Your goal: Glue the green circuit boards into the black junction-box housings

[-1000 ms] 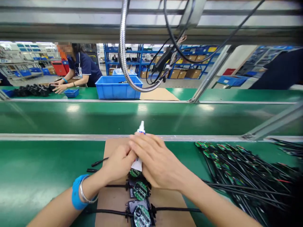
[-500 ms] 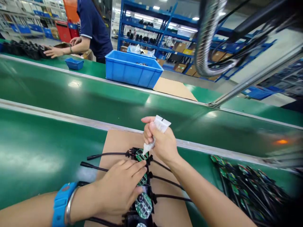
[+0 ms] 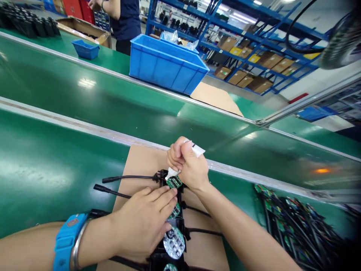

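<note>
My right hand (image 3: 193,167) is closed around a white squeeze tube (image 3: 198,150), whose flat end sticks out above the thumb. Its nozzle (image 3: 170,174) points down at the edge of the farthest green circuit board (image 3: 174,182). My left hand (image 3: 145,220) lies flat, fingers stretched out, across a row of black housings, its fingertips by that same board. Nearer to me, another round circuit board (image 3: 174,242) shows in its housing, and the left hand partly covers one between. Black cables (image 3: 126,177) stick out from both sides of the row.
Under the row lies a cardboard sheet (image 3: 143,158) on the green bench. A pile of circuit boards with black cables (image 3: 293,222) is at the right. Beyond the conveyor stand a large blue bin (image 3: 166,66), a small blue tray (image 3: 85,49) and a person (image 3: 126,26).
My right hand has curled tighter around the tube, and the nozzle has moved to the board's far left edge. The left hand stays flat. The person opposite has drawn a hand back from the black parts.
</note>
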`<state>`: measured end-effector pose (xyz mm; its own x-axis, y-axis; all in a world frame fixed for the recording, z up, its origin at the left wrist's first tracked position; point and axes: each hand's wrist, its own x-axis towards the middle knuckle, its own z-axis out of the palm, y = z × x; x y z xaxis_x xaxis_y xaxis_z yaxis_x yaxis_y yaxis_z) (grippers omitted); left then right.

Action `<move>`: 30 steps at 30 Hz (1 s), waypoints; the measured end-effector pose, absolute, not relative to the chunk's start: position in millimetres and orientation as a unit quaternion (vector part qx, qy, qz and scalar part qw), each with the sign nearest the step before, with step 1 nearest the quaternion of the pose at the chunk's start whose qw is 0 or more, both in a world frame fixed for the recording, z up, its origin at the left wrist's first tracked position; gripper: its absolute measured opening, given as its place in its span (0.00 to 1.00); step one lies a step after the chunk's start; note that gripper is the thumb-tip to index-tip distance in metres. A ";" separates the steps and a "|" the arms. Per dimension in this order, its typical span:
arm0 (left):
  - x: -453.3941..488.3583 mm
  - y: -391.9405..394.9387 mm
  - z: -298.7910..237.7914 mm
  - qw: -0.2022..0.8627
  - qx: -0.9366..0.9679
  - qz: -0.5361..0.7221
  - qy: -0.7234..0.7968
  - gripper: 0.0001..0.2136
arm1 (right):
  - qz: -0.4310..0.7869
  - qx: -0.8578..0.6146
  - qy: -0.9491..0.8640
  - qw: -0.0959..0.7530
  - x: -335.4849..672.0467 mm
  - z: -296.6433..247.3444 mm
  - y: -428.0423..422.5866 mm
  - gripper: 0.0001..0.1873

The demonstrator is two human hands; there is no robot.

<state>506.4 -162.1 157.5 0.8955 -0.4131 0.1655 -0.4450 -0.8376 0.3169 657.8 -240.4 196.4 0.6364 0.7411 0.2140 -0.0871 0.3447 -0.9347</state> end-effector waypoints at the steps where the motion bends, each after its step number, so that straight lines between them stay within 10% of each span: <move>1: 506.8 -161.7 157.4 0.175 0.958 0.046 -0.224 0.24 | 0.272 -0.504 -0.331 0.750 657.8 196.6 -241.3 0.22; 30: 505.8 -161.1 154.5 0.167 0.959 0.047 -0.224 0.24 | 0.229 -0.524 -0.329 0.751 660.8 207.9 -267.4 0.23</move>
